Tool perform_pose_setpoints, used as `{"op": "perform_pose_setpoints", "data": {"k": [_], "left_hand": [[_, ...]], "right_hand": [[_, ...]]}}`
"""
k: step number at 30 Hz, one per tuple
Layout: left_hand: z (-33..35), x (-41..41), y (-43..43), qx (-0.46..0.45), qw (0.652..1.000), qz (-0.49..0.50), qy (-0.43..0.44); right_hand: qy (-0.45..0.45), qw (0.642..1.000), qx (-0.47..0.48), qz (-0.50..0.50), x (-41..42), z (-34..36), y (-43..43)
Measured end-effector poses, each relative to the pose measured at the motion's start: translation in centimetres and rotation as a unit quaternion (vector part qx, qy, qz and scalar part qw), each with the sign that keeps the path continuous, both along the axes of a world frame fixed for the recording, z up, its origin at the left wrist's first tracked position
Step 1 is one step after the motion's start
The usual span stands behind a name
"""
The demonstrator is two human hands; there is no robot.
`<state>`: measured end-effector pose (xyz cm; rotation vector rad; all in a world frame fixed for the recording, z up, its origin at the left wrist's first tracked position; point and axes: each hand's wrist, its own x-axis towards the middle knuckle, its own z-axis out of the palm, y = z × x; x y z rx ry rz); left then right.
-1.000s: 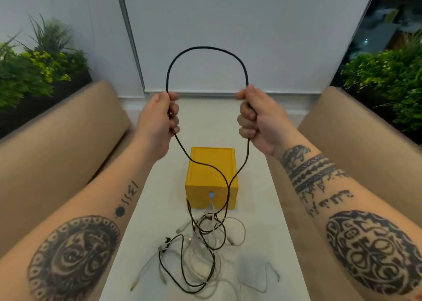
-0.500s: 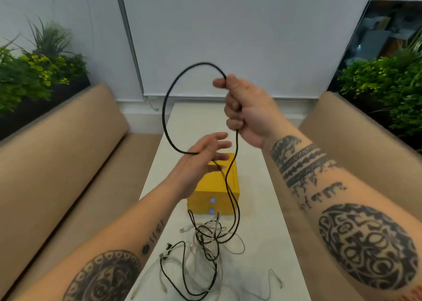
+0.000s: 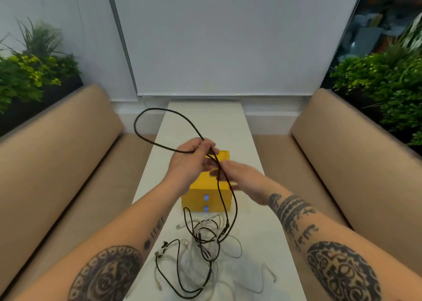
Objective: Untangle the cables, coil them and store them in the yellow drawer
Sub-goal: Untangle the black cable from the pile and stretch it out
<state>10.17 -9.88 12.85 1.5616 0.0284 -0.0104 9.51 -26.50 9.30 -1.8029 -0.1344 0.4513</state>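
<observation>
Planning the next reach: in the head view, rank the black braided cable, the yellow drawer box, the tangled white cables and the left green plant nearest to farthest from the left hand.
1. Black braided cable: gripped in the left hand.
2. Yellow drawer box: just below the hand.
3. Tangled white cables: on the table, nearer the person.
4. Green plant: far left.

The left hand (image 3: 194, 161), open half a second ago, now grips the thin braided black cable (image 3: 135, 125) where its loop crosses. The right hand (image 3: 246, 179) has released the loop top and dropped beside the hanging strands. The loop now leans left.
</observation>
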Motion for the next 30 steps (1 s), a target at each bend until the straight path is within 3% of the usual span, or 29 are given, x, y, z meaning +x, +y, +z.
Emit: {"op": "perform_pose_setpoints", "data": {"k": [2, 6, 9, 11, 13, 15, 18, 22, 25, 30], "left_hand": [[0.7, 0.7, 0.5, -0.033, 0.999, 0.025, -0.003], [1.9, 1.5, 1.5, -0.098, 0.994, 0.054, -0.004], [1.2, 1.8, 2.2, -0.103, 0.994, 0.040, 0.011], [-0.5, 1.6, 2.8, -0.057, 0.998, -0.002, 0.034], [-3.5, 1.0, 3.3, 0.044, 0.994, -0.070, 0.070], [-7.1, -0.3, 3.5, 0.161, 0.968, -0.167, 0.097], [-11.7, -2.2, 2.9, 0.232, 0.930, -0.265, 0.102], [-15.2, -3.8, 0.9, 0.348, 0.925, -0.156, -0.004], [-17.6, -4.5, 0.4, 0.381, 0.920, -0.067, -0.059], [-20.8, -5.2, 2.7, 0.349, 0.936, 0.045, 0.022]], "right_hand": [[0.033, 0.998, -0.042, 0.040, -1.2, -2.1, -0.3], [0.008, 0.984, -0.163, 0.078, -3.0, -4.8, 0.1], [0.034, 0.991, -0.123, 0.030, -2.9, -5.5, 0.6], [0.037, 0.996, -0.077, 0.000, -2.2, -4.7, 0.9], [0.041, 0.998, -0.037, -0.018, -1.5, -3.3, 1.0], [0.038, 0.999, -0.022, -0.015, -1.0, -2.1, 1.1], [0.024, 1.000, -0.020, -0.005, -0.6, -1.0, 1.1], [0.019, 0.999, 0.020, -0.023, -0.8, -1.0, 1.3], [-0.010, 0.998, 0.028, -0.055, -0.9, -0.8, 1.1], [-0.047, 0.992, 0.045, -0.108, -0.1, 1.1, 0.0]]}}
